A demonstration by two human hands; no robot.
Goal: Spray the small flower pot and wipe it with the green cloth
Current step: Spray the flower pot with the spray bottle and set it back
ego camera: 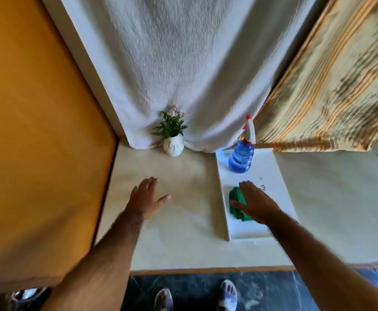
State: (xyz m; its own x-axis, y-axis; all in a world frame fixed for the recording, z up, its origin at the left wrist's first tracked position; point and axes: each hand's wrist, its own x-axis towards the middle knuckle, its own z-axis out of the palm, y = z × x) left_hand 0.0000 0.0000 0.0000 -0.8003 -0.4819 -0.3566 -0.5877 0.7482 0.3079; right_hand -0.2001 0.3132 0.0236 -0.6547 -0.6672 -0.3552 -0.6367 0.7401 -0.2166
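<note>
A small white flower pot (173,147) with green leaves and pink blooms stands at the back of the table against a white curtain. A blue spray bottle (241,158) with a white and red nozzle stands on the far end of a white tray (273,176). On the tray's near half lies a folded green cloth (236,204). My right hand (254,202) is spread flat over the cloth, covering its right part; whether it touches is unclear. My left hand (146,198) hovers flat and open over the bare table, holding nothing.
The cream table (183,232) meets an orange wall panel (38,131) on the left. A white curtain (183,63) hangs behind and a striped cloth (329,97) at the right. The table's front edge runs below, with my feet (197,297) on a dark floor.
</note>
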